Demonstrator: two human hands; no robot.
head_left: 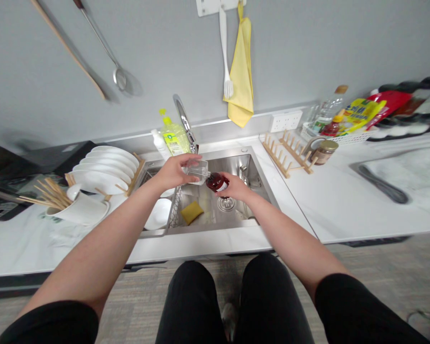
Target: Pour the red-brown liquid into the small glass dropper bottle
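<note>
Over the sink [261,191], my left hand [179,171] grips a clear, square-looking container [199,173] between thumb and fingers. My right hand [234,186] is wrapped round a dark red-brown bottle [215,182] with a pale label. The bottle is tilted, its neck touching or just at the container's open side; I cannot tell which. Below them on the sink floor lies a yellow sponge [192,212], left of the round drain [226,204]. White bowls [158,213] sit in the left basin, partly hidden by my left forearm.
Behind the sink stand a faucet [184,119] and a yellow-green soap bottle [174,136]. Plates [103,167] fill a rack at left, beside a chopstick holder [80,210]. At right are a wooden rack [286,153], a jar [324,152] and a condiment basket [351,137]. A yellow cloth [241,71] hangs above.
</note>
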